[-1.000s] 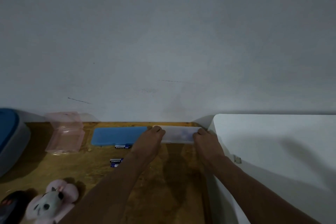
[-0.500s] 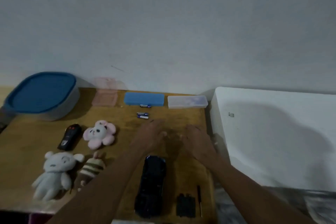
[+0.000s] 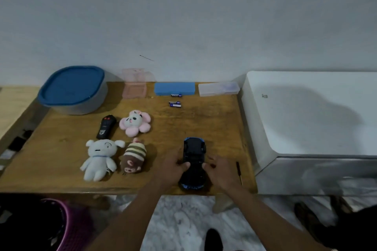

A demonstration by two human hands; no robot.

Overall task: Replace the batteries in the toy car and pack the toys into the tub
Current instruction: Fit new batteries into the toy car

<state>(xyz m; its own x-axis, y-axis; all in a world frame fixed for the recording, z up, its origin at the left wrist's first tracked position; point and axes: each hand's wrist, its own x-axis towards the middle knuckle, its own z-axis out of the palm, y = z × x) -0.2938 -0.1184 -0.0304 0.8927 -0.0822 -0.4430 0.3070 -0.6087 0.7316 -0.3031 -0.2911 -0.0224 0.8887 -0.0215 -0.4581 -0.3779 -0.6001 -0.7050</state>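
The toy car [image 3: 193, 161] lies on the wooden table [image 3: 61, 149] near its front edge, at about 5 o'clock from the table middle. It is dark with blue edges and lies lengthwise, one end toward the wall. I cannot tell which side of it faces up.

The left hand [image 3: 174, 169] holds the car at its 9 o'clock side, with the fingers bent against the body. The right hand [image 3: 222, 171] holds it at the 3 o'clock side in the same way, so the car is gripped between both hands.

The tub [image 3: 73, 89] stands at 10 o'clock on the table, near the wall. It is grey and its blue lid is on.

At 12 o'clock from the car, well apart from it, two batteries [image 3: 175, 104] lie side by side. Behind them a blue case [image 3: 174, 88] lies along the wall, and one more battery touches its front edge. A clear case [image 3: 218, 88] is at 3 o'clock from the blue case and an open pink box [image 3: 134, 87] at 9 o'clock.

At 9 o'clock from the car lie a striped monkey plush [image 3: 132, 158] and a white plush dog [image 3: 100, 158]. Behind them are a pink flower plush [image 3: 135, 123] and a black remote control [image 3: 106, 129].

A thin screwdriver [image 3: 239, 171] lies just beside the right hand, at its 3 o'clock
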